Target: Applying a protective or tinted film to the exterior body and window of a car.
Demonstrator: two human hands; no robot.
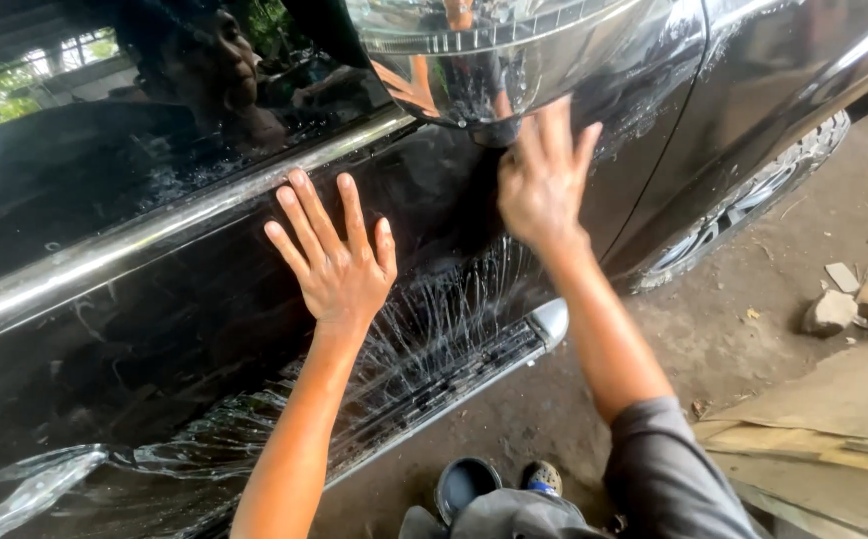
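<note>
Both hands press flat, nothing in either grip: the left hand (337, 262) splayed on the black car door (155, 339), the right hand (544, 180) just beneath the side mirror (474, 50). On the wet, streaked panel, a palm could slip or leave smears.

The single head camera looked down and forward from close range at the left hand (336, 262) and right hand (544, 180) pressed flat on a black car door (185, 329).
</note>
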